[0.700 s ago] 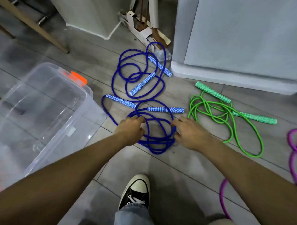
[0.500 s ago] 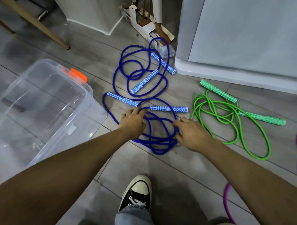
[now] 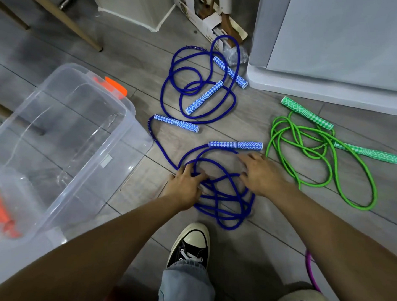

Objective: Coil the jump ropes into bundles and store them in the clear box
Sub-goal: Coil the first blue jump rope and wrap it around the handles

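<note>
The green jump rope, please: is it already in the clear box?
No, the green jump rope lies loose on the floor, outside the clear box.

Glossy clear plastic box, braided blue rope, matt grey wood-look floor
</note>
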Motion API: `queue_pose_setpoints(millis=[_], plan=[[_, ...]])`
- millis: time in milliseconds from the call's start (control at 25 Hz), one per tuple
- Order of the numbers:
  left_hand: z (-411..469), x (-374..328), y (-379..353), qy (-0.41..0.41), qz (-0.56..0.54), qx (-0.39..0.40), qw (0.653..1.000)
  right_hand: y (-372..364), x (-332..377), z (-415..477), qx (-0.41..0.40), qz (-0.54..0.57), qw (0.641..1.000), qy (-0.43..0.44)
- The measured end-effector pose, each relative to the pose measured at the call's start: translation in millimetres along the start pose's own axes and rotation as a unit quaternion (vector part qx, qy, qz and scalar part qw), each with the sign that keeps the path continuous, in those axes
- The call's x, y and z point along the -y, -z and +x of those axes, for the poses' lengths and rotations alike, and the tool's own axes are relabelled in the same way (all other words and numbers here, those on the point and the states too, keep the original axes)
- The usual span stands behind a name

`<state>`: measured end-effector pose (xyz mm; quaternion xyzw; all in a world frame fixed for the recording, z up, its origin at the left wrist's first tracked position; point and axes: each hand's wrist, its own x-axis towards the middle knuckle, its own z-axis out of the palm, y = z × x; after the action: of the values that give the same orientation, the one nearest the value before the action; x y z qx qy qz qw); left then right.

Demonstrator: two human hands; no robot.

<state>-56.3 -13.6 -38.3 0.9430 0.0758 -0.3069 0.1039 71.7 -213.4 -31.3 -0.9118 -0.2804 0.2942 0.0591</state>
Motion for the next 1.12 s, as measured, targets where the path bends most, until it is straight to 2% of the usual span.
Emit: queue_pose_setpoints(millis=[80, 160, 240, 320, 520, 640, 800, 920, 960, 1040, 1120], plan=[[-8.8, 0.2, -2.6, -0.014, -0.008, -0.01, 1.0, -8.3, 0.4, -5.9, 0.047, -0.026, 0.999, -0.004], [-4.2, 3.5, 4.9, 0.011, -0.031, -0.063, 0.997, -15.9, -1.4, -11.2, 0.075, -0.057, 0.995, 0.01], [18.1, 5.8, 20.0, 0.045, -0.046, -0.12, 0.991, -18.2, -4.1, -11.4, 0.072, -0.064, 0.995, 0.015], [48.8, 1.3, 34.8, 0.017, -0.022, -0.148, 0.989, -17.0, -5.9, -10.1, 0.063, -0.07, 0.995, 0.014], [99.7, -30.4, 49.4, -0.098, 0.084, -0.093, 0.987, -3.9, -5.6, -10.7, 0.032, -0.056, 0.998, 0.012], [101.9, -41.5, 52.7, -0.109, 0.13, -0.092, 0.981, 3.6, -10.7, -15.9, 0.001, -0.051, 0.999, 0.01], [79.7, -44.2, 90.0, -0.091, -0.02, -0.141, 0.986, 29.3, -8.0, -30.1, 0.004, -0.031, 1.0, 0.003], [42.6, -55.5, 136.7, -0.084, -0.161, -0.169, 0.969, 54.6, 13.6, -45.5, 0.014, 0.003, 1.0, -0.007], [30.2, -61.6, 151.9, -0.078, -0.21, -0.171, 0.959, 63.0, 22.0, -50.1, -0.001, 0.047, 0.999, -0.007], [5.1, -75.5, 180.3, -0.06, -0.344, -0.164, 0.923, 85.6, 41.5, -63.0, -0.026, 0.204, 0.979, -0.01], [-25.4, -90.9, 208.3, -0.045, -0.473, -0.156, 0.866, 112.6, 63.5, -79.7, -0.047, 0.375, 0.926, -0.01]])
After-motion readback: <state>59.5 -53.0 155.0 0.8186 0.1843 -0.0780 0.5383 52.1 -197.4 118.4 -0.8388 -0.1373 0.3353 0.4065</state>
